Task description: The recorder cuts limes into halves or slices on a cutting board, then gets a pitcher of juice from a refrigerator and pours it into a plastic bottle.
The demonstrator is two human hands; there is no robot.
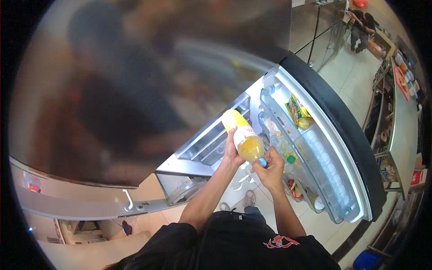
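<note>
A plastic bottle of yellow liquid tilts in front of me, its blue cap towards my body. Around the bottle's middle, by the printed label, my left hand is closed. The thumb and fingers of my right hand pinch at the cap, which seems to be on the neck. Behind the bottle, the fridge compartment stands open, its shelves lit. To my right is the opened fridge door, lined with clear door racks. Part of the bottle's far side is hidden by my left hand.
The upper door rack holds a green and yellow packet and an egg tray. A bottle with a green cap stands lower. A glossy dark panel fills the left. Far right are a counter and another person.
</note>
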